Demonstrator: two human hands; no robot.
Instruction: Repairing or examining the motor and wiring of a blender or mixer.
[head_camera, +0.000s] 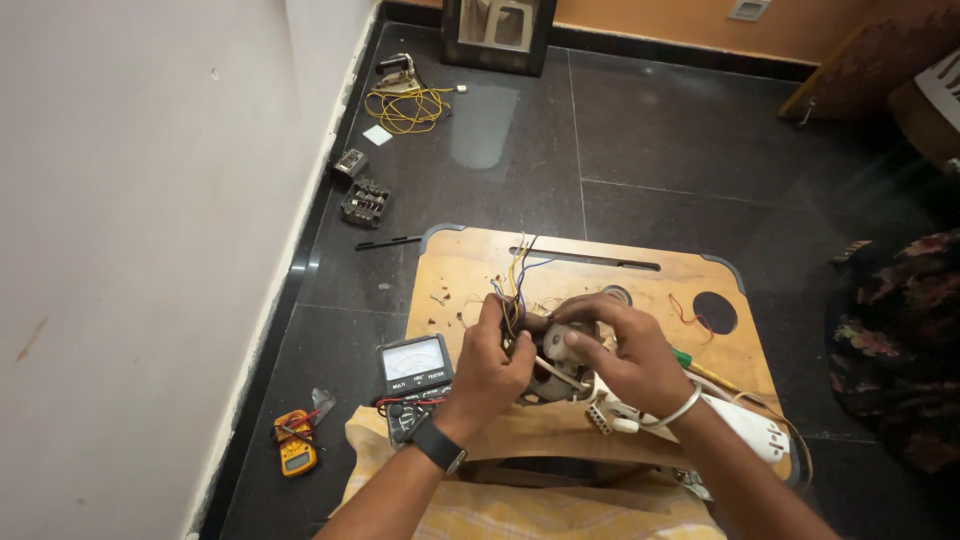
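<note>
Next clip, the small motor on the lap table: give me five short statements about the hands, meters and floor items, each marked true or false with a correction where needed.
1. Both hands are on the small motor. True: the left hand grips it at the wire bundle, the right hand from the other side.
2. The analog multimeter lies on the floor. False: it sits on the wooden lap table, by the left hand.
3. A yellow digital meter lies on the dark floor near the wall. True.
4. The coil of yellow wire rests on the table. False: it is on the floor, far off.
5. The right wrist is bare. False: it wears a metal bangle.
</note>
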